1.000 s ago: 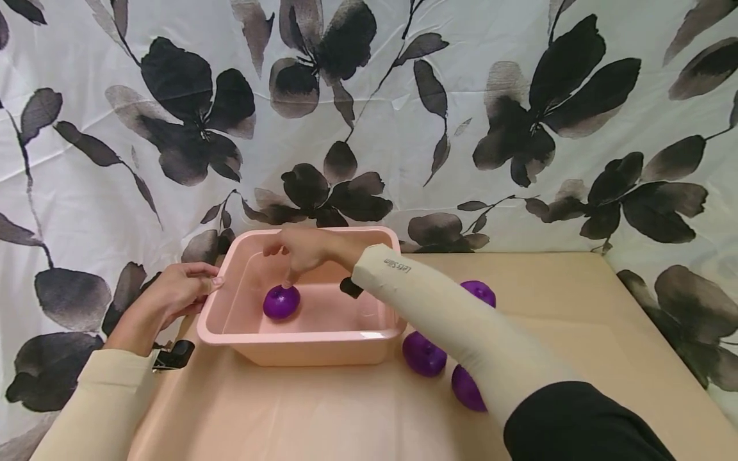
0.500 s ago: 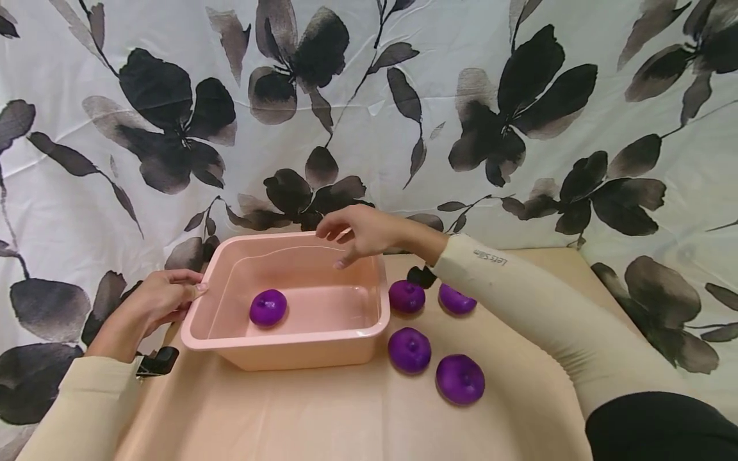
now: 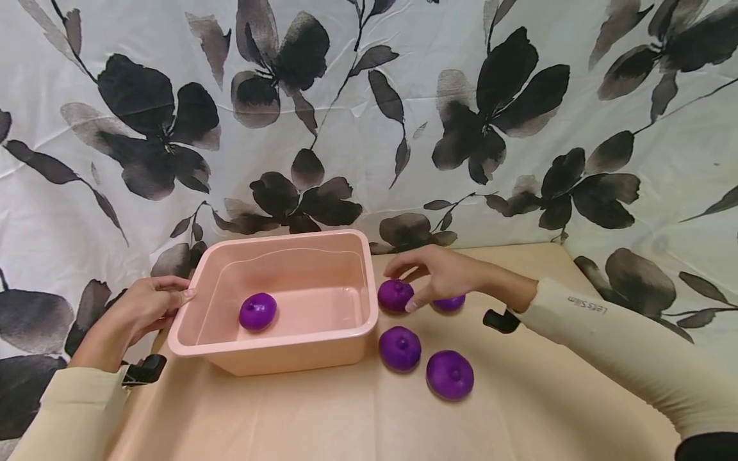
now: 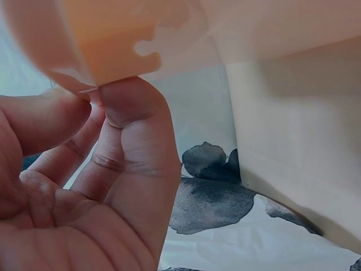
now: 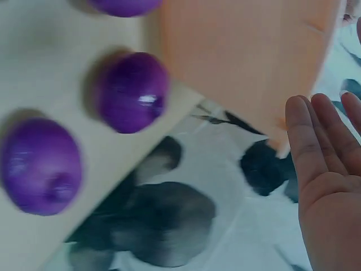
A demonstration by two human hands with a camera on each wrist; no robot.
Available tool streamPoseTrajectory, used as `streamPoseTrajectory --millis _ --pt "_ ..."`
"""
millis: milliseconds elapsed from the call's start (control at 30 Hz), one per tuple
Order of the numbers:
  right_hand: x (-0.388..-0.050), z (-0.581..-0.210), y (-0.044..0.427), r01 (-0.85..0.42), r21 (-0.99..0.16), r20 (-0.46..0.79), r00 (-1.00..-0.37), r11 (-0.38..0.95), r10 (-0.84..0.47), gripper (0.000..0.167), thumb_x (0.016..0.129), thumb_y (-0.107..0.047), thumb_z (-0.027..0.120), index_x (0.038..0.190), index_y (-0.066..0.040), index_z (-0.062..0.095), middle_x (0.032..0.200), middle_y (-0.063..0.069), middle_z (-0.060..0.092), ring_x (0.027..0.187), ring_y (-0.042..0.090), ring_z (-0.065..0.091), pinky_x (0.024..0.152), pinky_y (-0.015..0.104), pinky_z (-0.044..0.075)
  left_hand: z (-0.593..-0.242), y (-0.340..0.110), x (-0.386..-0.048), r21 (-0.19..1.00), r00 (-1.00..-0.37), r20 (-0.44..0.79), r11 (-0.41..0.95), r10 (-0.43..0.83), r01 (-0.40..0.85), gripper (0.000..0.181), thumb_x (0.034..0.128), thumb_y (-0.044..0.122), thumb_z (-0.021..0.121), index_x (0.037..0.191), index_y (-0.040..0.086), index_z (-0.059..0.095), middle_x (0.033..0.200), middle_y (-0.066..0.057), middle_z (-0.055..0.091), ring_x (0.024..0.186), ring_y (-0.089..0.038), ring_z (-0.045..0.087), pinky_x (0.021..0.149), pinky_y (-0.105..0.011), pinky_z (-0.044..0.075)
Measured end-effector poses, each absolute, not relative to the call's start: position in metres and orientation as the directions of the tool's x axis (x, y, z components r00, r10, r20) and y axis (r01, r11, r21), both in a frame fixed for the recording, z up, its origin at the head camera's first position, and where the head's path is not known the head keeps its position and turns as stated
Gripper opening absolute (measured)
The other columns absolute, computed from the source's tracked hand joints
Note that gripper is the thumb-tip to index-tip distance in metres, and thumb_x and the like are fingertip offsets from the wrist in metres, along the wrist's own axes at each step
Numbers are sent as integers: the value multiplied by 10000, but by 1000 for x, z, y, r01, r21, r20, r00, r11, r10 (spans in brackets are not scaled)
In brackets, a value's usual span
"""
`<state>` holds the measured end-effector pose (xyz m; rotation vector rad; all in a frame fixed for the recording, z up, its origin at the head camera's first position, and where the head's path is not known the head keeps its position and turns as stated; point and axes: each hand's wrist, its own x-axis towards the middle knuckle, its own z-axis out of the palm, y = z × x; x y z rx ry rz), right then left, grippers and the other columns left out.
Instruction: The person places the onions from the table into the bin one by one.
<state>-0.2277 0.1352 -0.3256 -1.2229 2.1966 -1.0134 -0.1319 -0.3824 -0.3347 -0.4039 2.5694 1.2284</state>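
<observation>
My left hand (image 3: 138, 310) pinches the left rim of a pink plastic basin (image 3: 288, 360); the left wrist view shows thumb and forefinger (image 4: 135, 107) at the rim. One glossy, round purple onion-like ball (image 3: 257, 312) lies inside the basin, left of its middle. My right hand (image 3: 441, 275) hovers with parted, loosely bent fingers over another purple ball (image 3: 394, 296) beside the basin's right wall. Whether it touches that ball cannot be told from the head view. In the right wrist view the fingers (image 5: 307, 135) stand straight, apart from the balls.
Behind the right hand a partly hidden purple ball (image 3: 448, 303) sits on the beige table (image 3: 300, 416). Two more, a nearer-left ball (image 3: 400, 349) and a front ball (image 3: 450, 375), lie in front. A white floral cloth (image 3: 357, 128) hangs behind the table.
My right hand has let go of the ball inside the basin, risen over the right rim and come down by a ball outside. The left hand still holds the rim.
</observation>
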Motion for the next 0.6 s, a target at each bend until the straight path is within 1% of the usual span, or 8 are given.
streamPoseTrajectory --millis 200,333,467,600 --pt "-211 -354 169 -468 -802 -65 -550 372 -832 611 781 -127 909 1336 -91 654 1341 98 667 1267 283 628 1070 380 549 -335 -385 -131 722 -926 -356 591 -128 -359 517 1050 259 601 1412 -93 492 866 58 646 804 -88 617 706 -293 596" --pt "-194 -382 192 -449 -803 -83 -566 391 -820 627 781 -175 916 1340 -91 645 1345 100 658 1270 224 630 1085 414 534 -336 -384 -131 731 -927 -355 583 -118 -354 521 1048 261 607 1414 -92 493 873 62 655 809 -89 625 708 -296 600" --pt "-176 -412 216 -487 -787 -42 -571 379 -820 666 786 -253 917 1355 -69 624 1362 129 652 1280 168 627 1092 450 523 -337 -383 -132 729 -929 -353 588 -114 -350 515 1051 253 598 1417 -91 490 891 51 654 821 -96 625 711 -298 599" --pt "-156 -438 233 -522 -766 1 -583 374 -812 730 777 -275 917 1391 -49 593 1388 157 639 1330 148 590 1098 453 518 -335 -383 -133 729 -929 -351 589 -118 -350 503 1052 247 591 1414 -88 494 909 49 658 832 -99 627 721 -293 599"
